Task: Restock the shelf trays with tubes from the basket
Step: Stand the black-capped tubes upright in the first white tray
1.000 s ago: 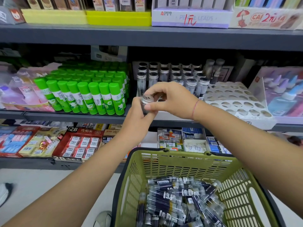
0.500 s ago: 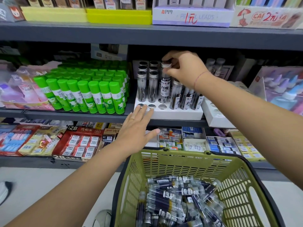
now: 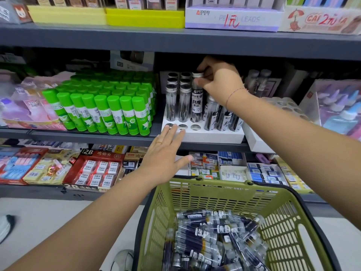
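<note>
Tube going into the tray, one hand on the cap, the other on the tray front

Right hand (image 3: 220,83) reaches up from the right, wrist bent, fingers curled and pinching the silver cap of an upright tube (image 3: 197,100) whose bottom end sits down in the white tray (image 3: 213,136). Left hand (image 3: 166,153) is flat, fingers straight and a bit spread, tips on the tray's front-left corner, thumb sticking out. More tubes (image 3: 211,235) are piled in the green basket (image 3: 214,194) below.
</note>
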Motion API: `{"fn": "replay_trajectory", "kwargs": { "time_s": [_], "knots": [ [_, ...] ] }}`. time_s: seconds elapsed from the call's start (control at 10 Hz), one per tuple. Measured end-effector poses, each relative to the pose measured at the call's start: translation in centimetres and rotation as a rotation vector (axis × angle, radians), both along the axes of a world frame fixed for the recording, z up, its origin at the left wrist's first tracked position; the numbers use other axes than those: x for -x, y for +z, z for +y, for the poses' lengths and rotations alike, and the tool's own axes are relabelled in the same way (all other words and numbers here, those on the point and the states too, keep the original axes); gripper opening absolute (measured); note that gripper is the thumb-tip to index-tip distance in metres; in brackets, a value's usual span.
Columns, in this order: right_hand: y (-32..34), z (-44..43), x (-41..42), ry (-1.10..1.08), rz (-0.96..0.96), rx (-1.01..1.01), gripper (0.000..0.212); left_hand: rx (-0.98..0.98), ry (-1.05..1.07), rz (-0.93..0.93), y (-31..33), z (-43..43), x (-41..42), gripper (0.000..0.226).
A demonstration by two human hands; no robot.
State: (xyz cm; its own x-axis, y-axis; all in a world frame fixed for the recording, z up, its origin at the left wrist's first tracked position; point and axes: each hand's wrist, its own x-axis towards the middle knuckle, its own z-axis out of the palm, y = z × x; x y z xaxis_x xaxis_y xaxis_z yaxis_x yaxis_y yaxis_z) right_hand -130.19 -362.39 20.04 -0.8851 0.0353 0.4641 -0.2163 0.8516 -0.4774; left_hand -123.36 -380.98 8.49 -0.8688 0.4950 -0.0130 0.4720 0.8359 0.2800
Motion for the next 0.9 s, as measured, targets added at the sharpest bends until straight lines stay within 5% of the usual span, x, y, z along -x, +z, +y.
{"fn": "replay_trajectory", "kwargs": {
  "time_s": [0.6, 0.7, 0.9],
  "knots": [
    [0.5, 1.8, -1.0, 0.056, -0.139, -0.242, 0.013, 0.005, -0.003, 0.007, -0.2, 0.0, 0.0, 0.077],
    [0.1, 1.8, -1.5, 0.056, -0.151, -0.305, 0.027, -0.038, 0.01, 0.043, -0.6, 0.0, -0.8, 0.074],
    [-8.1, 1.8, -11.2, 0.172, 0.236, -0.141, 0.019, -0.139, 0.013, 0.048, -5.6, -1.1, -5.9, 0.068]
  ]
}}
